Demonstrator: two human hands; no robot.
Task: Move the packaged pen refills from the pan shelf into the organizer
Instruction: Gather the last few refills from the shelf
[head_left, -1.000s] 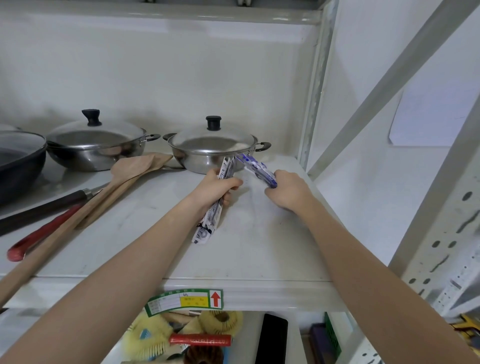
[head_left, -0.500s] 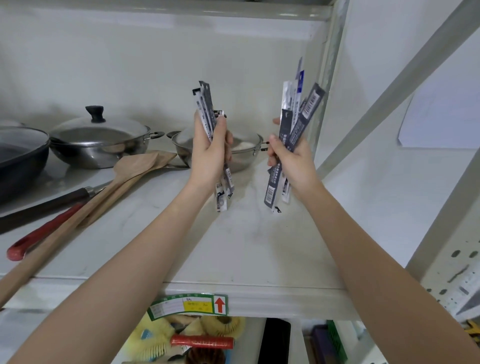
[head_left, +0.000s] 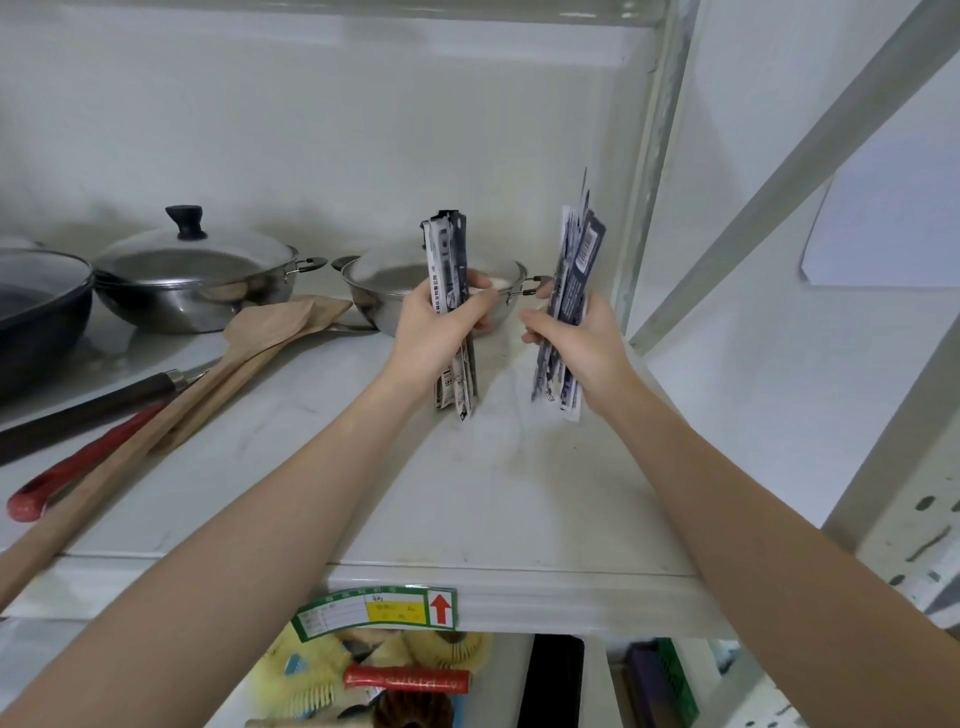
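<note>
Lowered slightly: both hands' fingers clamp upright black-white refill packs (head_left: 451, 306), shelf-touching.

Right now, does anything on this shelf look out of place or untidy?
Yes. Pen refill packets, held upright in the left hand and the right hand, are stationery among cookware. The right bundle is fanned unevenly. Two wooden spatulas stick out past the shelf edge.

Single head view, close, angled down onto shelf (head_left: 291, 483).
</note>
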